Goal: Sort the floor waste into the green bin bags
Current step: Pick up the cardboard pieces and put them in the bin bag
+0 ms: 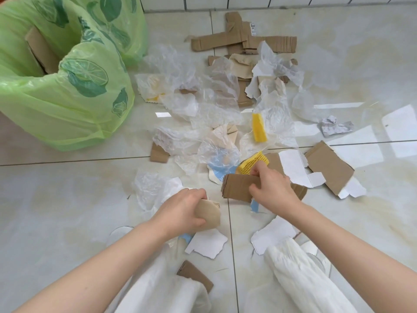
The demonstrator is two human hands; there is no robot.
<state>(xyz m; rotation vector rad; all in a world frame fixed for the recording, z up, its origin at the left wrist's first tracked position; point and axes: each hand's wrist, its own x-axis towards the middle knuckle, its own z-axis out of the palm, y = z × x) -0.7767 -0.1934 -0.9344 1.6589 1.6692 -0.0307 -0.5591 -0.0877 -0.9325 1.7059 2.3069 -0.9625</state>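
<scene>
Under the right hand (272, 187), cardboard (238, 186) partly hidden.

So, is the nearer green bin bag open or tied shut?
Open. The nearer green bin bag has its mouth spread wide, and brown cardboard pieces show inside it. How full it is, cannot tell.

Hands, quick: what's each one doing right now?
Left hand: gripping a crumpled piece of brown paper.
Right hand: gripping a folded strip of brown cardboard.
</scene>
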